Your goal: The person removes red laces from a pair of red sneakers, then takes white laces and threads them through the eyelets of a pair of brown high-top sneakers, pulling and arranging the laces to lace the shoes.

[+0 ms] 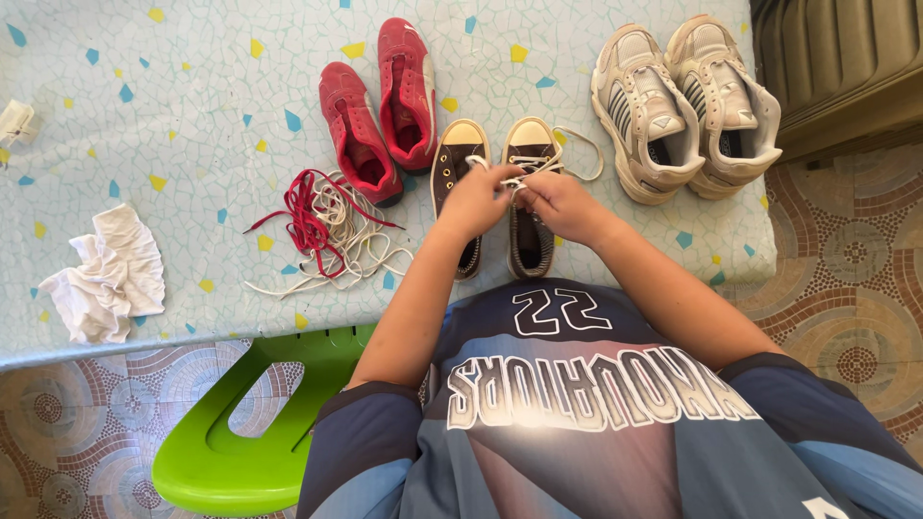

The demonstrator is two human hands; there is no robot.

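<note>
- Green plastic chair [231, 432] sits nearest, by the table's edge.
- Left hand [474, 200] and right hand [561, 204] pinch a white lace [538, 163] over the right brown canvas sneaker [531, 197]; a slipped grip may undo it.
- Loose laces [322, 226] beside the red shoes [380, 106] could tangle.

The middle of the right-hand brown sneaker [531, 226] is covered by the right hand [562, 205], and the white lace [577, 154] cannot be followed beneath the fingers [527, 188]. The heel of the other brown sneaker [456, 163] is hidden under the left hand [473, 200]. Far left of the fingers, a small white object [13, 123] is cut by the edge. The green chair [240, 423] is partly hidden by the sleeve.
</note>
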